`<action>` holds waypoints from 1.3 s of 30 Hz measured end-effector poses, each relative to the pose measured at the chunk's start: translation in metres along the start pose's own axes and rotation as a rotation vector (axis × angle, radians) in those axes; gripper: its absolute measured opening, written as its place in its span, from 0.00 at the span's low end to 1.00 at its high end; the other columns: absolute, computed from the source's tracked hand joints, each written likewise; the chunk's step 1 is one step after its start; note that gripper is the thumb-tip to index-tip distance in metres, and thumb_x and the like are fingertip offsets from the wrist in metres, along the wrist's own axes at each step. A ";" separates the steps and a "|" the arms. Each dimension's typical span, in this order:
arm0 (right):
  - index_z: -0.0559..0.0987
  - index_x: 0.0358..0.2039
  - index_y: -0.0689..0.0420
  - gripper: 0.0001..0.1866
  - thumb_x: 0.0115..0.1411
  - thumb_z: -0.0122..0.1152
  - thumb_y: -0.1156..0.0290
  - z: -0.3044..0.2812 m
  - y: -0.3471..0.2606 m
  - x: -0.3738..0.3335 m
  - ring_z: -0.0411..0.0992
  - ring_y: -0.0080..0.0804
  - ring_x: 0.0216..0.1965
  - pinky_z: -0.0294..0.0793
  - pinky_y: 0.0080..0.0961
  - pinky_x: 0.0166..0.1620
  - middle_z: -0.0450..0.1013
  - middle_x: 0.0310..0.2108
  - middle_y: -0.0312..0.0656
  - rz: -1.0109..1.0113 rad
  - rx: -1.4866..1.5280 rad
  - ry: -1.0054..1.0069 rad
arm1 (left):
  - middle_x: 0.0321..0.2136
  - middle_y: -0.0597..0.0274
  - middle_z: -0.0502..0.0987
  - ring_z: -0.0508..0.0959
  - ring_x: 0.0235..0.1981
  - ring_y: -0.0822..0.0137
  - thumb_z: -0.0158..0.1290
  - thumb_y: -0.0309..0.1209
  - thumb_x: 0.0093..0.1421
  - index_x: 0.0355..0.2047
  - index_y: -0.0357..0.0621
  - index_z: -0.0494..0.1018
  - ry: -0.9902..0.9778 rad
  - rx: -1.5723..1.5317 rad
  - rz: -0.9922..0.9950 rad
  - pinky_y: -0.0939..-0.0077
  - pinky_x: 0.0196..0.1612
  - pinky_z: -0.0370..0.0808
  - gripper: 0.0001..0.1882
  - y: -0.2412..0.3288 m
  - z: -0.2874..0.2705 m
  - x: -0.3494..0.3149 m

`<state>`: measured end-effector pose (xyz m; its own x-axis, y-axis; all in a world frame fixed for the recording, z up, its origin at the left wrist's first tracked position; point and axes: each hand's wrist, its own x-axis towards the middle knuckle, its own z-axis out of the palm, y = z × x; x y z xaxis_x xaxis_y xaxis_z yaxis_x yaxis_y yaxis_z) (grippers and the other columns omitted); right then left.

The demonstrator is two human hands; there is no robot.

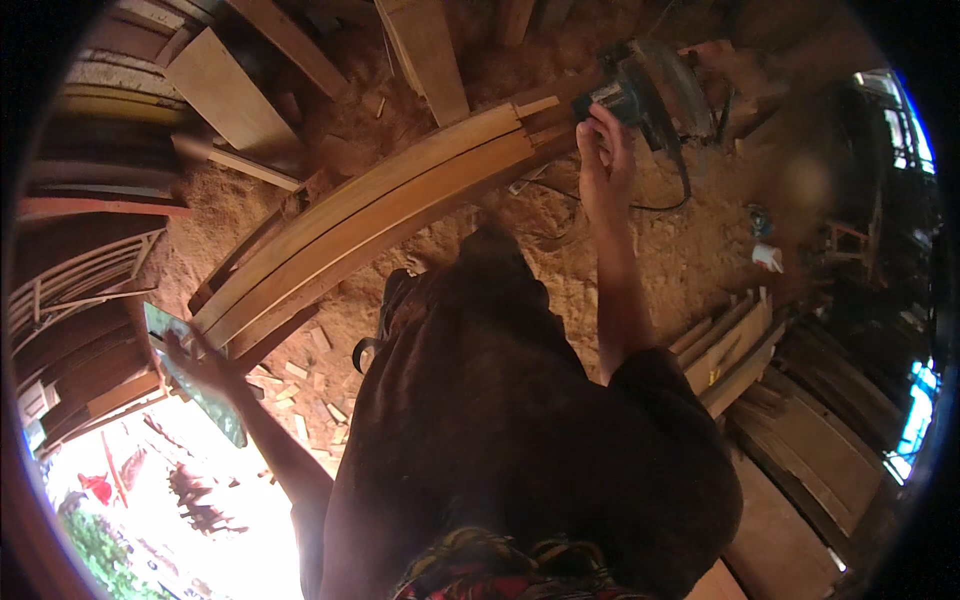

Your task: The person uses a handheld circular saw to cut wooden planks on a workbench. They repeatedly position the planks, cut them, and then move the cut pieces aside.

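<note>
Right hand: the hand [606,160] reaches forward with bent fingers at the near side of the power tool; whether the fingers close on it cannot be determined.
Power tool: the dark corded power tool [625,92] lies at and just beyond the right fingertips.
Cable: the black cable [686,180] hangs in a loop to the right of the right hand and passes behind its wrist.
Planks: two long wooden planks [400,187] lie side by side, spanning from just left of the right hand to just right of the left hand.
Left hand: the hand [208,368] is at the far left end of the planks, fingers spread wide; contact with the wood cannot be determined.
Sheet: a pale green sheet [217,408] shows behind the left hand, extending past it on both sides.
Offcuts: small wood offcuts [320,340] lie to the right of the left hand.
Floor: brown sawdust [575,300] covers the ground below both hands.
Board stack: stacked boards [735,340] lie to the right of the right forearm, toward the body.
</note>
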<state>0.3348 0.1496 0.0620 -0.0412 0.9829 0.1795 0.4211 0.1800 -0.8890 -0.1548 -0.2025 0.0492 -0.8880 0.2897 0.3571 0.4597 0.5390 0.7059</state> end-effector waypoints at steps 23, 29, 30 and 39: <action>0.71 0.66 0.56 0.35 0.67 0.68 0.50 0.032 0.068 0.089 0.76 0.48 0.58 0.77 0.42 0.59 0.74 0.60 0.53 -0.019 0.399 -0.706 | 0.51 0.54 0.80 0.77 0.55 0.47 0.78 0.57 0.38 0.60 0.47 0.72 -0.845 0.417 0.689 0.47 0.60 0.68 0.52 0.189 0.161 -0.039; 0.71 0.66 0.59 0.39 0.61 0.75 0.55 0.046 0.116 0.068 0.74 0.51 0.60 0.75 0.43 0.61 0.74 0.60 0.55 -0.205 0.164 -0.691 | 0.49 0.53 0.80 0.77 0.53 0.45 0.78 0.57 0.38 0.59 0.45 0.72 -0.853 0.428 0.693 0.47 0.58 0.70 0.51 0.201 0.158 -0.043; 0.70 0.67 0.59 0.40 0.59 0.76 0.56 0.046 0.120 0.067 0.73 0.51 0.61 0.73 0.42 0.63 0.74 0.60 0.56 -0.196 0.145 -0.716 | 0.49 0.53 0.80 0.77 0.53 0.45 0.78 0.57 0.38 0.59 0.45 0.72 -0.860 0.425 0.680 0.47 0.58 0.70 0.51 0.201 0.157 -0.043; 0.69 0.66 0.61 0.39 0.59 0.76 0.61 0.054 0.147 0.053 0.73 0.54 0.61 0.72 0.42 0.63 0.74 0.59 0.57 -0.226 0.138 -0.707 | 0.48 0.51 0.80 0.79 0.51 0.44 0.80 0.53 0.37 0.57 0.45 0.73 -0.912 0.364 0.619 0.48 0.55 0.74 0.49 0.201 0.160 -0.039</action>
<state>0.3453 0.2299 -0.0821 -0.7046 0.7036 0.0921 0.2176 0.3378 -0.9157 -0.0260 0.0212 0.0787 -0.2401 0.9657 -0.0985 0.9201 0.2588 0.2942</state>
